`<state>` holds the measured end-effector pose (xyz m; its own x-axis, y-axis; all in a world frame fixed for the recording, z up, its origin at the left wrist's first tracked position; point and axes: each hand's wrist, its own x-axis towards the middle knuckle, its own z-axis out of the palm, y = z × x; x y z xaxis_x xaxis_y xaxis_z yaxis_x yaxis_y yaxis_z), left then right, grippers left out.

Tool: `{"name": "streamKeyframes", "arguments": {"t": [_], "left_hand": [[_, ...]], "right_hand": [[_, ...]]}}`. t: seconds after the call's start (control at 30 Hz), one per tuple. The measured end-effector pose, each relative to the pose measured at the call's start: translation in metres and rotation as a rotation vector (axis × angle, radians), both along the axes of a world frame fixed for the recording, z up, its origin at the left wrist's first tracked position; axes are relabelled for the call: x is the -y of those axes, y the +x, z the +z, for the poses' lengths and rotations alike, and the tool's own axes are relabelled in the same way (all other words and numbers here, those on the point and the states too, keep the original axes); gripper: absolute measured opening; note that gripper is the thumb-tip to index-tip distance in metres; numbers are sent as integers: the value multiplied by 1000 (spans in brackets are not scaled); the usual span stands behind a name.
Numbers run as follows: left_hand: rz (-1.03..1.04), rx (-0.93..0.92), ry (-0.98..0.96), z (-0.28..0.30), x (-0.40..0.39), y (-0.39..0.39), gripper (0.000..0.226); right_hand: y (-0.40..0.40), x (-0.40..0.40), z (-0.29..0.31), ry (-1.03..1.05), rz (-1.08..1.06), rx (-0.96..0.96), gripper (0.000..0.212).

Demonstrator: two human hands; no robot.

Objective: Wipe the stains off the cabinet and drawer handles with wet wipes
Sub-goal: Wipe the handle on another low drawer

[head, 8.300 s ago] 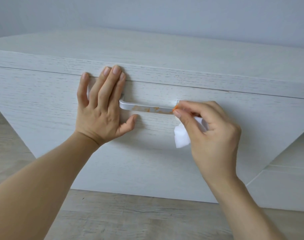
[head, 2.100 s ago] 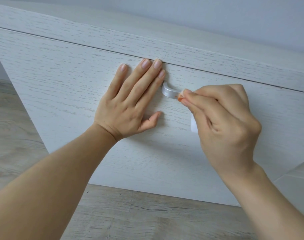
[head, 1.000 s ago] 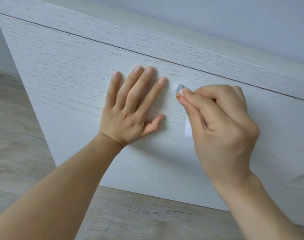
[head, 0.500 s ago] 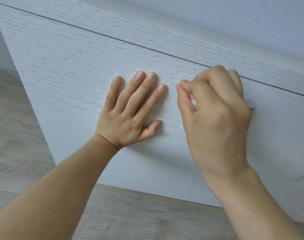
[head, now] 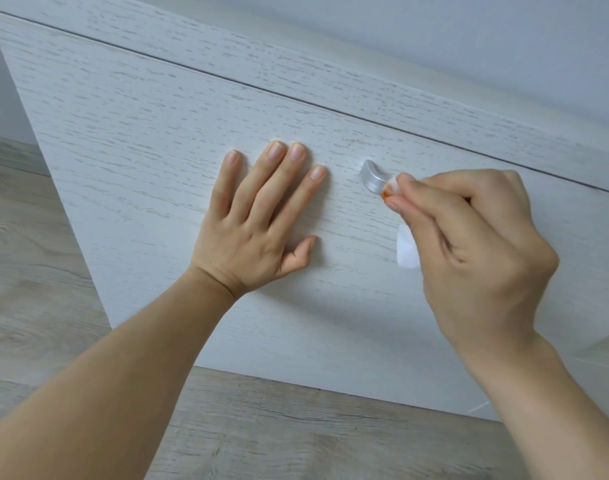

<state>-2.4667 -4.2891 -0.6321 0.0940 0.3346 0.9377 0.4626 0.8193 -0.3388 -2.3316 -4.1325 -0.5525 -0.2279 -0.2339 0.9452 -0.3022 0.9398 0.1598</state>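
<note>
Setting: pale grey wall (head: 504, 46) behind a whitewashed wood-grain cabinet (head: 296, 67), with grey wood-look floor (head: 296, 438) below and to the left.
Drawer front: white drawer front (head: 157, 140) fills most of the view, tilted by the camera angle; a thin dark gap separates it from the cabinet top above.
Drawer handle: silver metal drawer handle (head: 371, 175) sits in the upper middle of the drawer front; only its rounded left end shows, the remainder hidden behind the right hand.
Left hand: left hand (head: 258, 223) lies flat on the drawer front just left of the handle, not touching it; fingers straight and slightly spread, thumb pointing right.
Right hand: right hand (head: 469, 244) has curled fingers pinching a wet wipe (head: 407, 251) against the handle beside its exposed end.
Wet wipe: white, bunched at the fingertips with an orange stain where it meets the handle; a loose tail hangs below the thumb, against the drawer front.
</note>
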Motion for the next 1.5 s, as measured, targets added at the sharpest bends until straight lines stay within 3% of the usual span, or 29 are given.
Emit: {"name": "streamKeyframes", "arguments": {"t": [0.3,0.6,0.73,0.93,1.17,1.5], "left_hand": [[19,24,0,-1,-1,1,64],[28,10,-11,-2,1,0,64],[27,4,-15,-1,1,0,64],[44,20,-11,-1,1,2,65],[47,27,-31,0,1,3,63],[43,38,-47,1,4,3,62]], "right_hand": [[-5,17,21,-138,126,-114,7],[-19,-8,16,249,-12,-137,25],[-15,-16,12,292,-2,-106,34],[-5,-19,6,298,-70,88,56],[-5,-18,6,193,-13,41,22],[-1,2,11,-80,64,88,7]]}}
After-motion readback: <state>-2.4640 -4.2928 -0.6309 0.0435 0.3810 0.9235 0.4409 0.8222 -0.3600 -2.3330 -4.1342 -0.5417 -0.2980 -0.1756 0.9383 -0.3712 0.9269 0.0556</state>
